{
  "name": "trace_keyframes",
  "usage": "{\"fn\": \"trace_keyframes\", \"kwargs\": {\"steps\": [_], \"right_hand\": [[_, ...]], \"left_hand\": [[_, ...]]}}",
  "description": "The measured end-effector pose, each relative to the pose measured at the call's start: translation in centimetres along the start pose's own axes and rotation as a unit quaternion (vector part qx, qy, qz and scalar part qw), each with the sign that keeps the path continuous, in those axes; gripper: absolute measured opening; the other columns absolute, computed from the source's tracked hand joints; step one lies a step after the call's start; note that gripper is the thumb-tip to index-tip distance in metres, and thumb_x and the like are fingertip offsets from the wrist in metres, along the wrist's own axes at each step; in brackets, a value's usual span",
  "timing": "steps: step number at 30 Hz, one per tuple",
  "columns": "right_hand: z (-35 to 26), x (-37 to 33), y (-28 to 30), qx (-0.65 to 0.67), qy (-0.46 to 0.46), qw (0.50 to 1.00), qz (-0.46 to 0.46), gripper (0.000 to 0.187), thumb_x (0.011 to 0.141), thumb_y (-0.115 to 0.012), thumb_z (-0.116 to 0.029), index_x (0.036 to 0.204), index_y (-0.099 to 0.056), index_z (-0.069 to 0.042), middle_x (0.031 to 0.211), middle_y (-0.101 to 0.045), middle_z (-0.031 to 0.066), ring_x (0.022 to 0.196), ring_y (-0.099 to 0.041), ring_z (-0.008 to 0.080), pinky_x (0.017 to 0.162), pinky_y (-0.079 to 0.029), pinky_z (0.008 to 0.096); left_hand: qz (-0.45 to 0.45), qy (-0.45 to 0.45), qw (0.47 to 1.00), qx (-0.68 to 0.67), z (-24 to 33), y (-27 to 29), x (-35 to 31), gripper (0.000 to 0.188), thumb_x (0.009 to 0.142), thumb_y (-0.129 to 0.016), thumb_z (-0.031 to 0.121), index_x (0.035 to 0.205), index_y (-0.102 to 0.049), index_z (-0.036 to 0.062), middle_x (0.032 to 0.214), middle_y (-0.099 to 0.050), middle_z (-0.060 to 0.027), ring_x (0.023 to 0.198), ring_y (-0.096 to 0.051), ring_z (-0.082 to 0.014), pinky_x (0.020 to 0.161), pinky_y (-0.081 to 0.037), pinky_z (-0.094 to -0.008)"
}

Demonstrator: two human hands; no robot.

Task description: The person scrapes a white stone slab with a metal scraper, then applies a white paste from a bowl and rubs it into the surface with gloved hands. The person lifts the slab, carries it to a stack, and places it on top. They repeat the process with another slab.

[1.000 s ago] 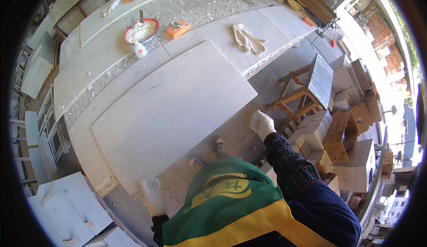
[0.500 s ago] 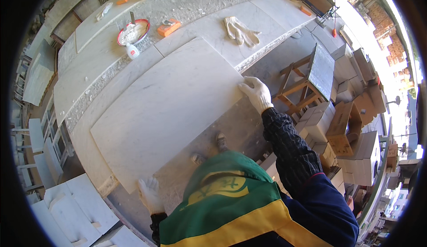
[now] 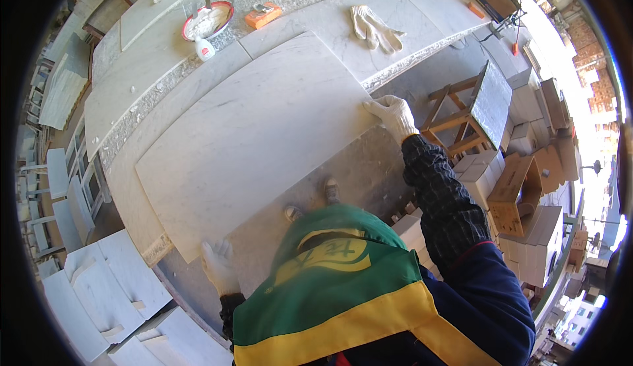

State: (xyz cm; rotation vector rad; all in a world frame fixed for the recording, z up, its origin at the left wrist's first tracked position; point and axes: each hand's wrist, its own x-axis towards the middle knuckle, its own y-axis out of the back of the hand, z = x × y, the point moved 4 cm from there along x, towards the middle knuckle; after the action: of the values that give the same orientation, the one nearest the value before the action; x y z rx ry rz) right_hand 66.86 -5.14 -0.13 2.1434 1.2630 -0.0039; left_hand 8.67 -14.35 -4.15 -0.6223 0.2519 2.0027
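Observation:
A large white marble slab (image 3: pixel 257 129) with faint grey veins lies in front of me, partly over the stone-topped bench. Its near edge juts out above the floor. My right hand (image 3: pixel 394 117), in a white knit glove, is closed on the slab's right end, thumb on top and the other fingers mostly hidden. At the near left corner my left hand (image 3: pixel 221 270), also gloved, grips the near edge; its fingers are only partly visible. Beyond the slab, a pair of white gloves (image 3: pixel 376 30) rests on the bench.
A red-rimmed bowl (image 3: pixel 208 22) of white paste, a white bottle (image 3: pixel 204 48) and an orange block (image 3: pixel 263 15) sit on the bench. At right stand a wooden stool (image 3: pixel 491 106) and cardboard boxes (image 3: pixel 515 195). White slabs (image 3: pixel 105 293) are stacked at lower left.
My view has shifted, so the bench and its things sit higher and farther right. Another person's gloved hand at the top has left the picture. Both my hands keep their places on the slab.

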Motion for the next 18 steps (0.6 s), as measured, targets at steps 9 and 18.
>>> {"fn": "trace_keyframes", "kwargs": {"steps": [9,18], "right_hand": [[12.7,-8.1,0.5,0.253,-0.064,0.962,-0.080,0.041,0.094,-0.075,-0.017,0.130,-0.069,0.001,0.105,-0.074,0.0033,0.086,-0.068,0.0117,0.077,-0.055,0.0258],[20.5,-14.1,-5.3,0.011,0.016,0.968,-0.250,0.039,0.095,-0.073,-0.021,0.126,-0.071,0.002,0.101,-0.075,0.0070,0.081,-0.071,0.0142,0.074,-0.059,0.0290]], "left_hand": [[0.026,-0.004,1.000,-0.001,-1.9,0.9,1.3,0.074,0.108,-0.052,0.052,0.151,-0.039,-0.0063,0.133,-0.059,-0.0275,0.122,-0.062,-0.0392,0.108,-0.051,-0.0511],[-0.087,-0.092,0.970,0.209,-1.5,-0.1,-0.6,0.054,0.109,-0.051,0.047,0.117,-0.068,-0.0027,0.114,-0.072,-0.0137,0.110,-0.067,-0.0272,0.097,-0.051,-0.0400]]}}
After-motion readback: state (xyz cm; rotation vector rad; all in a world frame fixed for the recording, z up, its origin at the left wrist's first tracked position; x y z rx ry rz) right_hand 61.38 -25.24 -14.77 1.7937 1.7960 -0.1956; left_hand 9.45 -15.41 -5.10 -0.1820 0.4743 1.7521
